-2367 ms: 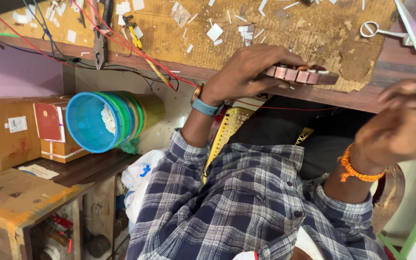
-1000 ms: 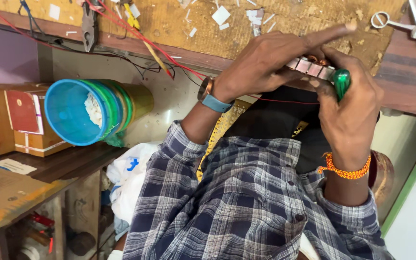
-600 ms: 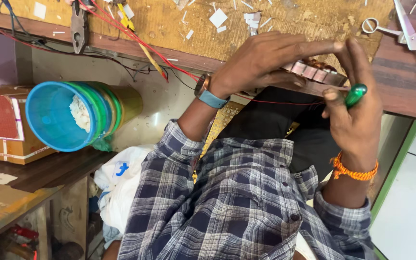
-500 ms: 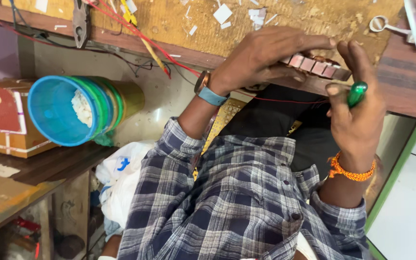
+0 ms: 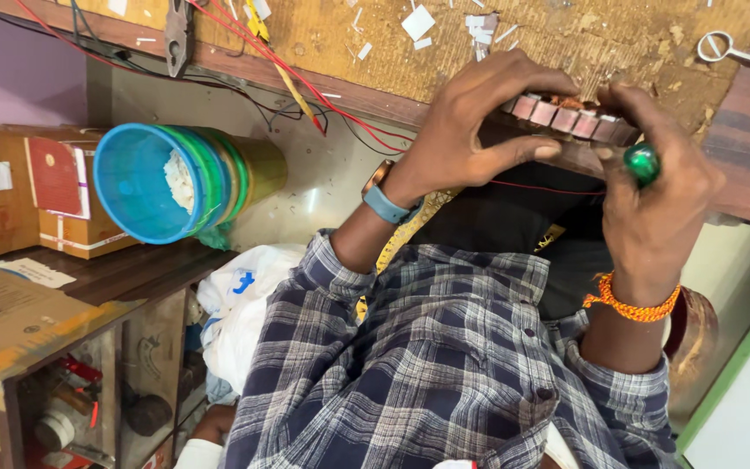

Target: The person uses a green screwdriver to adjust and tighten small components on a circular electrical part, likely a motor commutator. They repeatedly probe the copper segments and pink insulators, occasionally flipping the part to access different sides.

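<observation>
At bench edge, left hand (image 5: 470, 130) gripping segmented copper part (image 5: 566, 113), right hand (image 5: 653, 208) clasping green-handled tool (image 5: 641, 162).

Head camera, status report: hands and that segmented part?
Left hand grips segmented copper part. Right hand holds green-handled tool against it. Nothing blocking.

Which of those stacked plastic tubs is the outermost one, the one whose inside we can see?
The blue tub. It nests at the open end of the stack, showing its inside with white scraps, while the green tubs behind it show only their rims.
</observation>
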